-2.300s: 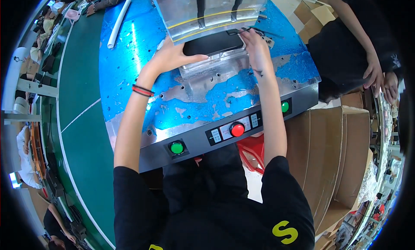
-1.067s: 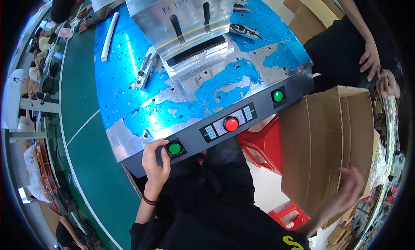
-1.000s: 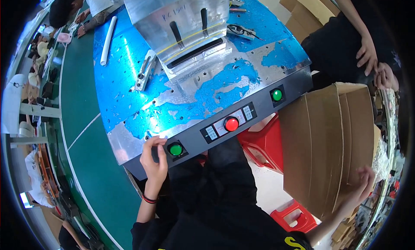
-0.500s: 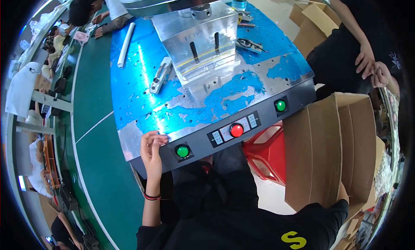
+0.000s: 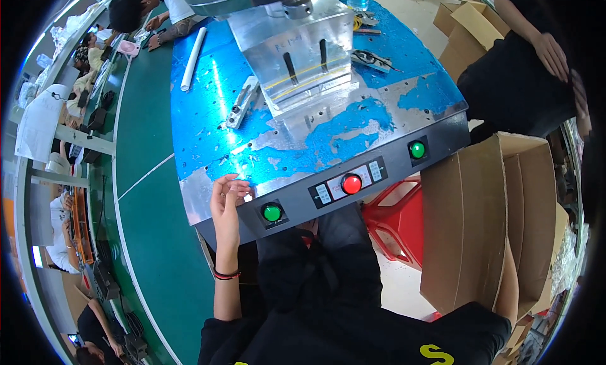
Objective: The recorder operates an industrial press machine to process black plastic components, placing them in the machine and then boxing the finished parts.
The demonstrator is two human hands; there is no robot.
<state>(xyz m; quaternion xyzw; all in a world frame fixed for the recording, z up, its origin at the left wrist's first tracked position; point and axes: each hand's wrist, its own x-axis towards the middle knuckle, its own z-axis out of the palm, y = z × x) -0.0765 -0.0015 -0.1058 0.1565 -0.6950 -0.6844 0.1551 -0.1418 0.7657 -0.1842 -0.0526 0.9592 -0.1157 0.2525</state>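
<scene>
My left hand (image 5: 227, 197) rests at the near left edge of a machine's metal bed (image 5: 201, 197), its fingers loosely curled and apart, with nothing I can make out in them. Just right of it is a green push button (image 5: 272, 212) on the grey front panel. A red button (image 5: 351, 184) sits mid-panel, a second green button (image 5: 417, 149) further right. My right forearm (image 5: 507, 283) reaches into an open cardboard box (image 5: 464, 220) at the right; the box wall hides that hand. Beyond, a metal block (image 5: 297, 55) stands on the bed under the machine head.
Torn blue film (image 5: 350, 128) covers much of the bed. On it lie a slotted metal clamp (image 5: 242, 103), a white roll (image 5: 194, 59) and metal parts (image 5: 372, 60). A red plastic stool (image 5: 394, 223) stands below. Co-workers sit along the green table (image 5: 148, 220); another person stands at right.
The view has shifted slightly, so the bed appears further right. My right forearm shows more inside the box. My left hand stays at the bed's edge. The standing person's hands have moved apart.
</scene>
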